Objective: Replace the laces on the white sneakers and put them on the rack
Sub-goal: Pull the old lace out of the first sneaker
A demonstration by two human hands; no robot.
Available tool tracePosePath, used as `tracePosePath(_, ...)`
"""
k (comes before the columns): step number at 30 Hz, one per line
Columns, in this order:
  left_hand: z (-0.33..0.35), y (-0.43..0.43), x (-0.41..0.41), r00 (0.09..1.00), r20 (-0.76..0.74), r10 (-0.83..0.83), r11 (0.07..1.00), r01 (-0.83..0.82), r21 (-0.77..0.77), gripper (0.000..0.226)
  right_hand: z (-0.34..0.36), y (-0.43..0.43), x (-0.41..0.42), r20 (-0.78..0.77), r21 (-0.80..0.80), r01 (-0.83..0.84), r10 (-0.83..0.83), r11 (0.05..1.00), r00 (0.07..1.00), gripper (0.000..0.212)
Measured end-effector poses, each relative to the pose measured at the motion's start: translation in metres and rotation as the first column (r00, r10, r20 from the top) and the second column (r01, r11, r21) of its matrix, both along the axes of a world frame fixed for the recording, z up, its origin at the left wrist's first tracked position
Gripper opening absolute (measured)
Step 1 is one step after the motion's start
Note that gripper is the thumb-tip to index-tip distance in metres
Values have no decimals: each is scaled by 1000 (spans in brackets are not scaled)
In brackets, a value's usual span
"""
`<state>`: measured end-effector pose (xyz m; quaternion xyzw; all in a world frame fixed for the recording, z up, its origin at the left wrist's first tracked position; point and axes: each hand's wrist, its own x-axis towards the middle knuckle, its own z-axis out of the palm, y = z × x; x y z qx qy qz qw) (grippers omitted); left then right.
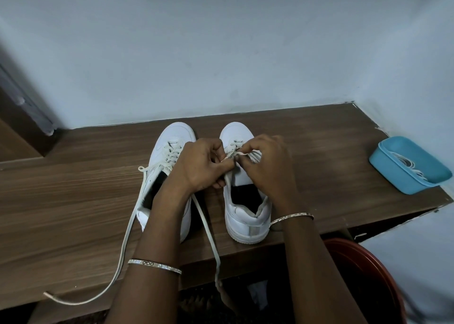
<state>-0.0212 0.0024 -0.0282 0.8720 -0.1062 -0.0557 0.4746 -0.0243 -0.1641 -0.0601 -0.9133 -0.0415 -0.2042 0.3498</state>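
A loose cream lace end (127, 228) trails across the brown wooden tabletop (73, 200) nearer than the fingers, while the left hand (200, 165) and right hand (269, 166), fingertips curled together, pinch a cream lace strand (236, 154) over the right white leather sneaker (245, 219), the left white sneaker (172, 137) just left of them.

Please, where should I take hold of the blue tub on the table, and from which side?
Probably by the long near wall of the blue tub, thumb outside and fingers inside, coming from above on its left: the top is open, that rim is bare, and the laces lie low inside.
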Motion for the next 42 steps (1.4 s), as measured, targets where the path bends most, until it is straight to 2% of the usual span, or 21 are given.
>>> tracePosePath(2, -1, 0, 1, 1000, 3, 1, 1000, -1, 1, 22, 2, -2, -1, -11, 152, 16, -15, 988, 1000, 5)
tracePosePath(4, -1, 0, 1, 1000, 5, 0, 1000, 0, 4, 21, 6, -5, -2, -90, 360, 58, -27, 931, 996, 5)
tracePosePath(5, -1, 0, 1, 1000, 6, 0, 1000, 0, 5, 20, 8, -5, -2, -126, 481, 85, -27, 873, 992, 5)
tracePosePath(7, -2, 0, 1, 1000, 4, 2, 1000, -2, 0, 19, 12, -7, -4, -166, 709, 132, -18, 692, 986, 7)
tracePosePath(9, -3, 0, 1, 1000, 2, 2, 1000, -2, -7, 19, 14, -11, -3, -213, 836, 201, -36, 510, 976, 8)
tracePosePath(12, -3, -1, 2, 1000, 2, 2, 1000, -2, -4, 18, 10, -22, 2, -317, 895, 338, -116, 291, 941, 15)
tracePosePath(15, -2, -1, 2, 1000, 12, 4, 1000, -4, 10, 18, 3, -33, 4, -408, 899, 422, -130, 115, 904, 11)
tracePosePath(17, -2, -1, 2, 1000, 12, 6, 1000, -6, 14, 19, -1, -40, 2, -469, 882, 472, -131, -9, 874, 21)
tracePosePath(20, -2, -2, 2, 1000, 18, 12, 1000, -12, 17, 20, -1, -48, 0, -519, 845, 494, -99, -204, 849, 9)
tracePosePath(25, -1, -3, 1, 1000, 14, 26, 999, -27, 24, 20, -7, -58, -1, -520, 808, 448, -106, -382, 848, 12)
tracePosePath(26, -1, -3, 1, 1000, 11, 28, 999, -28, 23, 20, -8, -58, 0, -524, 812, 446, -135, -376, 841, 13)
tracePosePath(27, 0, -3, 1, 1000, 11, 28, 999, -29, 24, 20, -7, -57, 0, -535, 826, 463, -186, -322, 824, 14)
tracePosePath(28, 0, -3, 1, 1000, 11, 28, 999, -28, 24, 20, -9, -56, 1, -541, 840, 498, -259, -213, 800, 14)
tracePosePath(31, 0, -3, 0, 999, 8, 31, 999, -31, 14, 20, -8, -43, 6, -410, 757, 582, -478, 296, 777, 25)
tracePosePath(32, 0, -3, 0, 1000, 4, 29, 1000, -29, 10, 20, -6, -37, 7, -357, 694, 580, -495, 427, 792, 32)
tracePosePath(33, 0, -2, -1, 1000, -1, 26, 1000, -26, 8, 20, -6, -32, 8, -324, 642, 564, -484, 519, 813, 34)
tracePosePath(36, 3, -2, -2, 1000, -23, 13, 1000, -13, 7, 21, -3, -18, 7, -310, 599, 429, -299, 676, 903, 23)
tracePosePath(38, 4, -2, -2, 1000, -31, 5, 1000, -5, 2, 22, -2, -14, 4, -321, 576, 318, -149, 753, 935, 25)
tracePosePath(42, 4, -3, -2, 1000, -23, -9, 999, 9, -32, 35, 2, -13, 0, -308, 503, 203, -45, 840, 950, 32)
